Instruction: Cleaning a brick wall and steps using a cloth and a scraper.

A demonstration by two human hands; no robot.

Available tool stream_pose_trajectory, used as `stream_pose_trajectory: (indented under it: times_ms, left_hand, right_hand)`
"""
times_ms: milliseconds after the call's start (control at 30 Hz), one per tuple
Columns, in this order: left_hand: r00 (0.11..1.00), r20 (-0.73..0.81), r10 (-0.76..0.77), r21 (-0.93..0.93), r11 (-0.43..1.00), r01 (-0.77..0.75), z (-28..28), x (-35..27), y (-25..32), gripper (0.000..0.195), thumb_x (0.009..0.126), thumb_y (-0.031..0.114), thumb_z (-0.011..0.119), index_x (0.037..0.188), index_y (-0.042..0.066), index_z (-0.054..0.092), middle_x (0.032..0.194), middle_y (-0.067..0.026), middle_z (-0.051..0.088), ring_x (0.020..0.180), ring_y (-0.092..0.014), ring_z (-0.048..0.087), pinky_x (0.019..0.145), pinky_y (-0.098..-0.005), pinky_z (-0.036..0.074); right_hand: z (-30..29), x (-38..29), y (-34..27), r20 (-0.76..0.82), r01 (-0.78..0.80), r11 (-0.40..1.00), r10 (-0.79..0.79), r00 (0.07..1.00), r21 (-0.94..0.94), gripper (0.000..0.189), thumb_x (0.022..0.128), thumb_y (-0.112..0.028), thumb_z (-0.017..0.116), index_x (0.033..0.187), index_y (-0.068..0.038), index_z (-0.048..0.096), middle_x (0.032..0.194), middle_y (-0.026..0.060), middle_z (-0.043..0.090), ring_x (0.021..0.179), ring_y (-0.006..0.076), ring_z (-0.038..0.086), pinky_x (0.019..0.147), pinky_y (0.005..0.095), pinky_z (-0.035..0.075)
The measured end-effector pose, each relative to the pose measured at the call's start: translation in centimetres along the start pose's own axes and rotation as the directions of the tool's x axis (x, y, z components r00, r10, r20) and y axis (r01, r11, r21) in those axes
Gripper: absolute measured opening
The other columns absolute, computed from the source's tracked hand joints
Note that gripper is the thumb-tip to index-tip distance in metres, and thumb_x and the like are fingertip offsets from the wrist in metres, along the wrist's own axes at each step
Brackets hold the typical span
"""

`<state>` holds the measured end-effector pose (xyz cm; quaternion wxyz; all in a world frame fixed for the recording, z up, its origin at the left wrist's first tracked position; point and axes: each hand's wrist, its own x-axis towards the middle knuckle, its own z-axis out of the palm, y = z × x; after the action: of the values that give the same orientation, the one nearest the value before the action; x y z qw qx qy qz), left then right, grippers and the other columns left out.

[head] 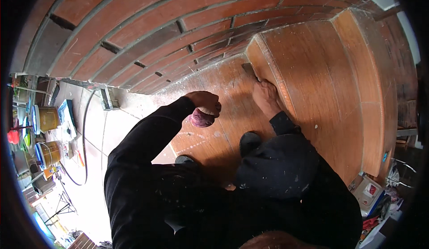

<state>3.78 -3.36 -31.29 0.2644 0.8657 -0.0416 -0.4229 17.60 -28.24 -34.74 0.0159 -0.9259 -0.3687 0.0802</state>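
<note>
My right hand (265,94) grips a putty knife or scraper (248,69), whose flat blade points at the floor in the corner beside the lowest step. Most of its handle is hidden in my fingers. My left hand (205,102) is closed around a bunched purple cloth (202,118), held above the floor. Below both hands lies a wood-look tiled floor (231,115) with white dust and pale spots along the wall. The lowest step (268,61) rises right beside my right hand.
A red brick wall (207,4) with grey joints runs along the front. Wood-look steps (315,68) climb to the right. Plastic buckets (48,119), a dark cable (87,131) and tools crowd the left. A clear plastic box (367,195) sits at lower right.
</note>
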Motion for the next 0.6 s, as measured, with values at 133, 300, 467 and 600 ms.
stream_pose_trajectory:
  times_ms: [133,300,467,600]
  left_hand:
    - [1.0,-0.006,-0.028,0.013,1.0,0.028,0.9,-1.3,-1.2,0.054,0.074,0.046,0.076,0.104,0.002,0.072,0.095,-0.0199,0.075,0.092,-0.035,0.073,0.079,-0.0451,0.055]
    - [0.993,0.106,-0.047,0.11,0.993,0.035,1.7,-2.1,-1.9,0.051,0.084,0.048,0.07,0.109,0.004,0.078,0.109,-0.0194,0.077,0.102,-0.038,0.073,0.087,-0.0464,0.056]
    - [0.994,0.106,-0.035,0.11,0.994,0.024,1.8,-2.2,-1.8,0.049,0.083,0.046,0.071,0.107,0.004,0.077,0.106,-0.0204,0.076,0.098,-0.038,0.072,0.085,-0.0466,0.056]
    - [0.998,0.067,-0.015,0.072,0.997,0.011,1.9,-1.7,-1.7,0.047,0.079,0.044,0.073,0.102,0.003,0.076,0.101,-0.0219,0.075,0.095,-0.039,0.072,0.081,-0.048,0.055]
  right_hand:
    - [0.1,-0.6,0.1,-0.061,-0.015,0.998,0.019,0.998,0.059,0.033,0.097,-0.014,0.055,0.125,-0.007,0.072,0.101,0.0281,0.072,0.093,0.0448,0.072,0.081,0.0531,0.059]
    - [0.2,-0.5,0.4,0.022,-0.078,0.994,0.076,0.997,0.08,0.043,0.097,-0.025,0.064,0.139,-0.015,0.066,0.103,0.0254,0.074,0.097,0.0422,0.072,0.088,0.0532,0.057]
    - [-0.1,0.5,0.3,0.014,-0.057,0.996,0.056,0.998,0.066,0.041,0.098,-0.022,0.06,0.137,-0.014,0.067,0.103,0.0254,0.074,0.096,0.0431,0.072,0.088,0.0538,0.057]
    - [-0.1,0.3,0.1,-0.001,-0.07,0.997,0.07,0.998,0.028,0.04,0.098,-0.023,0.059,0.136,-0.016,0.068,0.103,0.0256,0.073,0.095,0.0438,0.072,0.087,0.054,0.057]
